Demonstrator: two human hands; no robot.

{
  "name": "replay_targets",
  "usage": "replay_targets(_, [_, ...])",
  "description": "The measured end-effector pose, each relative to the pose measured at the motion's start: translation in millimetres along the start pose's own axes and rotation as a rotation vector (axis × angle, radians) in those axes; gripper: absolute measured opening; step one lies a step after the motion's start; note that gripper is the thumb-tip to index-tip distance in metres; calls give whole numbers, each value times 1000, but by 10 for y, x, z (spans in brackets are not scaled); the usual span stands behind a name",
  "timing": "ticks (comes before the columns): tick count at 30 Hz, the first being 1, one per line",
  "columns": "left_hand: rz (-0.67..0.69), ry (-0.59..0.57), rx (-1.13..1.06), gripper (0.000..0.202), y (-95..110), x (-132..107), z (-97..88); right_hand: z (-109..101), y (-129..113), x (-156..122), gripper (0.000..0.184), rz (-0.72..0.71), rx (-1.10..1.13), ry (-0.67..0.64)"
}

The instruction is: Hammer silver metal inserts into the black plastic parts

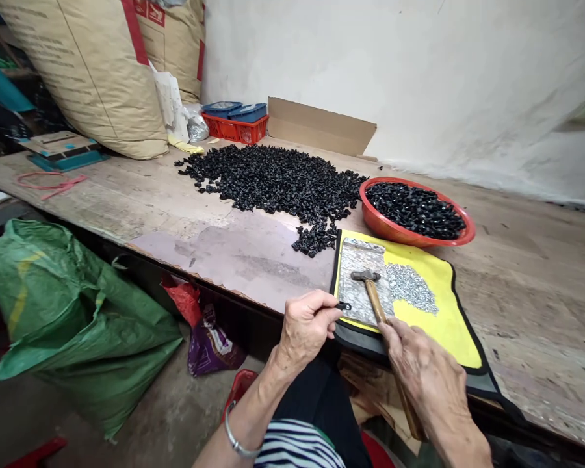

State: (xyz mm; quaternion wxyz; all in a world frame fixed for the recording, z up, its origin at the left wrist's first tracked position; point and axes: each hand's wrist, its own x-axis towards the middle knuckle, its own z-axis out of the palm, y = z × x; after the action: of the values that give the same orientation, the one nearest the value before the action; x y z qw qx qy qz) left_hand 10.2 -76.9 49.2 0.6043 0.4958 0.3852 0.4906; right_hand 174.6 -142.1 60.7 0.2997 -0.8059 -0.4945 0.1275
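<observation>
My left fingers [323,307] are pinching a small black piece [343,306] at the plate [355,286], right fingers [394,336] clenched on the hammer [371,299], right by the tabletop's [199,244] front edge. Tip: hold the piece flat, tap light.

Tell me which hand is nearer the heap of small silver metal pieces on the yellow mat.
Right hand is nearer, just below the silver heap, gripping a wooden hammer handle. The left hand lies farther off, left of the mottled grey slab.
</observation>
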Motion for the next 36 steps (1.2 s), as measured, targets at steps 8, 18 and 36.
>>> replay_targets(8, [400, -128, 66, 7, -10, -51, 10, 13, -341, -174, 33, 40, 600, -244])
replay_targets(18, [222, -211, 121, 14, 6, -71, 24, 16, -377, -217, 24, 59, 650, -163])
replay_targets(36, [-387, -33, -39, 17, -241, 8, 226, -618, -21, 1844, 26, 195, 662, -76])
